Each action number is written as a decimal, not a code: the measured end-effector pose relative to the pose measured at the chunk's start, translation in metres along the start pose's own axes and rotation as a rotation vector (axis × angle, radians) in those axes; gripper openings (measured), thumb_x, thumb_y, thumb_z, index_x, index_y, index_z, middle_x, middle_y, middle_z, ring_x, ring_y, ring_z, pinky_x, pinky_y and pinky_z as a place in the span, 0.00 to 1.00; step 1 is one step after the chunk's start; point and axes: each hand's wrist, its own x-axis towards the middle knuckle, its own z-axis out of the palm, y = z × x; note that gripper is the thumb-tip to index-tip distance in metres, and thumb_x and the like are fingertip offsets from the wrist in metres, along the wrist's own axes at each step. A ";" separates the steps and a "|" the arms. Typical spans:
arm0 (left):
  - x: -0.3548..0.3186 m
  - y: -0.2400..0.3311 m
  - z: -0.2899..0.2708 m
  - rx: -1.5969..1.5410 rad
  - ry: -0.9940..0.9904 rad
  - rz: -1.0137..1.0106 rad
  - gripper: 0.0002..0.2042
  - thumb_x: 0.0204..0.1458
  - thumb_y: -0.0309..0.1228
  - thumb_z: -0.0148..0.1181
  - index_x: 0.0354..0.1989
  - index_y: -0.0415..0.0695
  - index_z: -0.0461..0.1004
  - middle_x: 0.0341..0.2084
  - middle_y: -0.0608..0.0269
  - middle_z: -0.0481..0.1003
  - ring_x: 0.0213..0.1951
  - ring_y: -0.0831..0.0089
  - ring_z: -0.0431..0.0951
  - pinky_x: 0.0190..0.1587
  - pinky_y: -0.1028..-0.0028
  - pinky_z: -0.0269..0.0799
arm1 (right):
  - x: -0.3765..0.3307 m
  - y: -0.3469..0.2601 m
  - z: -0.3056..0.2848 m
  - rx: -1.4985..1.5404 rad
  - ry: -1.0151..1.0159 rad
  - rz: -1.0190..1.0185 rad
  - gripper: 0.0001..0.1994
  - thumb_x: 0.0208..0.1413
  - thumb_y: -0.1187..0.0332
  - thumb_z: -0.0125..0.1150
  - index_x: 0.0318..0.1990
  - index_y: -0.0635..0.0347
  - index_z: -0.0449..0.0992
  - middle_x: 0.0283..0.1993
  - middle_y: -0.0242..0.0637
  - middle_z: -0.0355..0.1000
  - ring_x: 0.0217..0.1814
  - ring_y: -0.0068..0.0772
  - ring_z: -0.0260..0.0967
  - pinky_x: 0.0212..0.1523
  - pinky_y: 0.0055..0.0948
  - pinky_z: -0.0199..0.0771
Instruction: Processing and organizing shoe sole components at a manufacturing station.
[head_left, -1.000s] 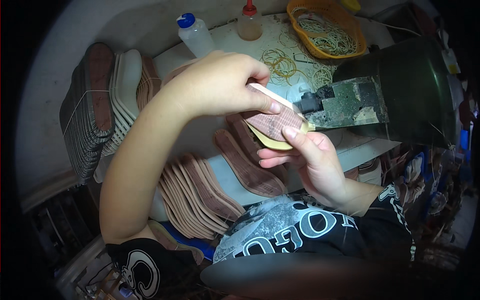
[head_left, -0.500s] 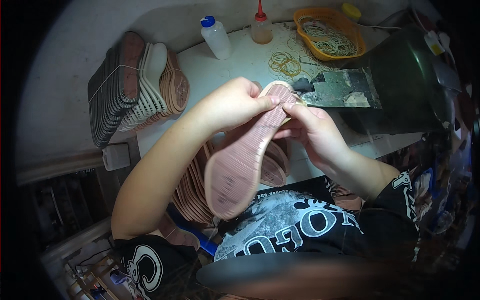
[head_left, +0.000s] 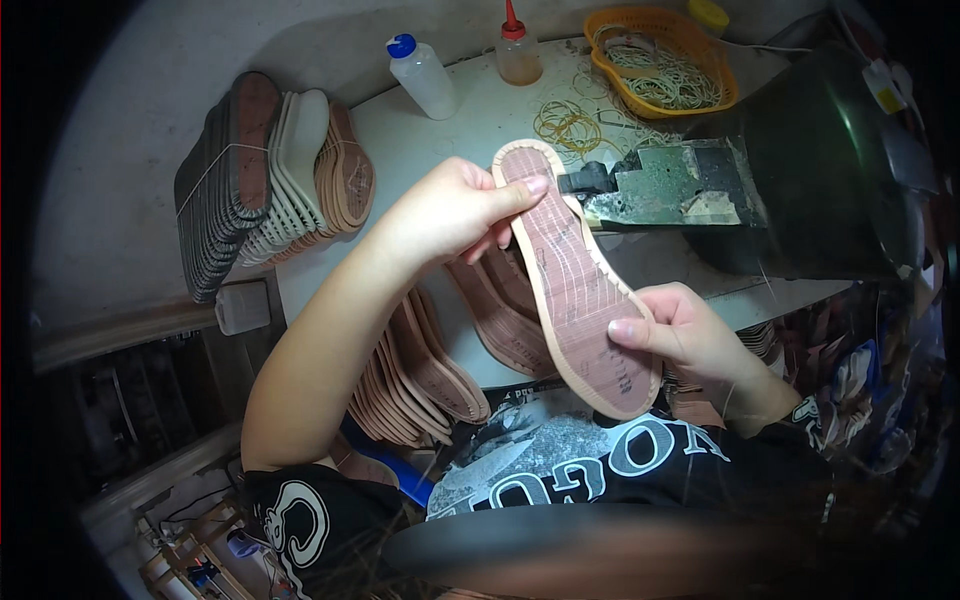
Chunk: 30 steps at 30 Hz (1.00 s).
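Holds one pink insole (head_left: 590,290) between the two; pinches near its narrow end with the left hand (head_left: 468,208), close by the green machine (head_left: 690,185); clasps its broad end with the right hand (head_left: 692,328); slants its long axis from upper left to lower right.

Bright middle, dark bent rim (bottom edge badly blurred).

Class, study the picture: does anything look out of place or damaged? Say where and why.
Loose bands lie strewn on the table near the orange basket, which holds many similar ones, so they look out of place. The green plate also looks patchy and scuffed.
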 end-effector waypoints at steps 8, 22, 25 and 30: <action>0.028 -0.005 -0.022 0.162 0.319 0.172 0.23 0.51 0.50 0.60 0.17 0.43 0.73 0.09 0.73 0.67 0.11 0.86 0.59 0.15 0.83 0.51 | 0.045 0.000 0.010 0.250 0.014 -0.216 0.15 0.61 0.65 0.53 0.43 0.73 0.73 0.42 0.41 0.75 0.41 0.25 0.75 0.44 0.25 0.74; -0.063 -0.086 0.054 -0.944 0.282 0.691 0.15 0.62 0.38 0.47 0.50 0.40 0.64 0.32 0.63 0.73 0.29 0.77 0.76 0.31 0.79 0.74 | 0.040 0.028 0.073 -0.598 -0.184 -0.448 0.15 0.56 0.60 0.61 0.33 0.67 0.78 0.21 0.35 0.73 0.23 0.18 0.67 0.25 0.22 0.66; -0.068 -0.098 0.071 -0.927 0.376 0.684 0.18 0.62 0.47 0.42 0.37 0.42 0.66 0.16 0.65 0.67 0.15 0.78 0.66 0.18 0.80 0.61 | 0.033 0.037 0.081 -0.717 -0.213 -0.431 0.17 0.53 0.57 0.64 0.27 0.65 0.76 0.19 0.37 0.71 0.20 0.22 0.66 0.23 0.23 0.65; -0.090 -0.110 0.091 -0.924 0.410 0.646 0.21 0.62 0.51 0.39 0.34 0.44 0.65 0.12 0.67 0.64 0.11 0.81 0.61 0.14 0.81 0.54 | 0.018 0.063 0.094 -0.754 -0.284 -0.513 0.21 0.48 0.55 0.68 0.18 0.62 0.68 0.15 0.34 0.66 0.17 0.23 0.63 0.20 0.25 0.61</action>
